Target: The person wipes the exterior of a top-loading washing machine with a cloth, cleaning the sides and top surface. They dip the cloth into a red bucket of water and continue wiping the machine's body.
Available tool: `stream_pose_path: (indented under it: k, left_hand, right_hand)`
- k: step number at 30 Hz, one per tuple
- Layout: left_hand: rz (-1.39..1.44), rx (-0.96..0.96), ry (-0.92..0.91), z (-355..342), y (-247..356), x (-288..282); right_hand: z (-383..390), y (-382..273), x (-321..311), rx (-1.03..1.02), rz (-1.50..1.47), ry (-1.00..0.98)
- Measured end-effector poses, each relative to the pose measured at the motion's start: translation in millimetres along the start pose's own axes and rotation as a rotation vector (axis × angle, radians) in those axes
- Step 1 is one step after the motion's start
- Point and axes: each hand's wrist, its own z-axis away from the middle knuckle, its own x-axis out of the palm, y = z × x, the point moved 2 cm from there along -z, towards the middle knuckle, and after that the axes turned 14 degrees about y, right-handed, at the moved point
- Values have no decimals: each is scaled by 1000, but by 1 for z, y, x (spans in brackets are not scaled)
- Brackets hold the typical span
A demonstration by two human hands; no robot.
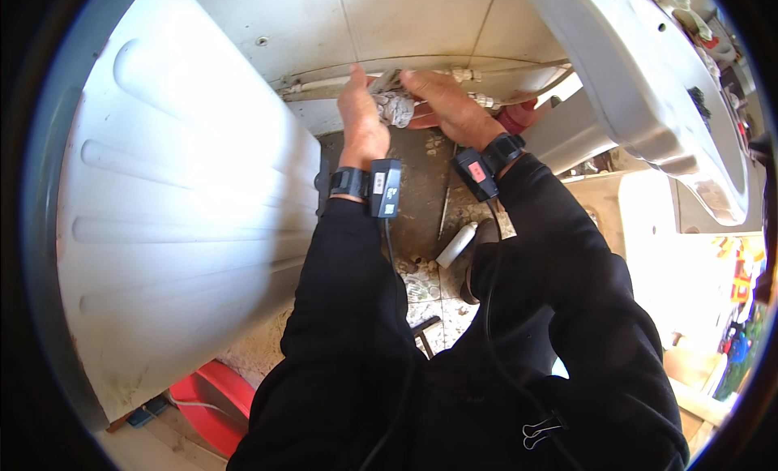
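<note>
A crumpled whitish cloth (395, 109) bunches between my two hands, against the pipes (324, 85) that run low along the wall. My left hand (361, 118) is closed on the cloth's left side, thumb pointing up; the back of the hand hides most of its fingers. From the right, my right hand (454, 110) closes over the cloth, its thumb reaching toward the left and its fingers curled underneath. A greyish part of the cloth sticks up between the thumbs. Black straps with small boxes sit on both wrists.
A large white ribbed panel (186, 195) stands close on the left, and a white washbasin (648, 82) juts out on the right. On the dirty floor lie a white bottle (457, 245) and a dark T-shaped tool (425, 329). A red basin (215, 398) is at lower left.
</note>
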Motion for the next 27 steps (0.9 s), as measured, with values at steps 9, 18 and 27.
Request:
stream_pose_path:
  k: [9,18,27]
  left_hand:
    - [-263,323,-265,12,-2,7]
    - [-215,-228,-315,34,-22,26]
    - [-360,53,-392,68,-38,38]
  right_hand:
    - [-3,-7,6,53,74,302]
    - [33,-25,-11,-284,624,663]
    - [61,-34,-33,-265,668,840]
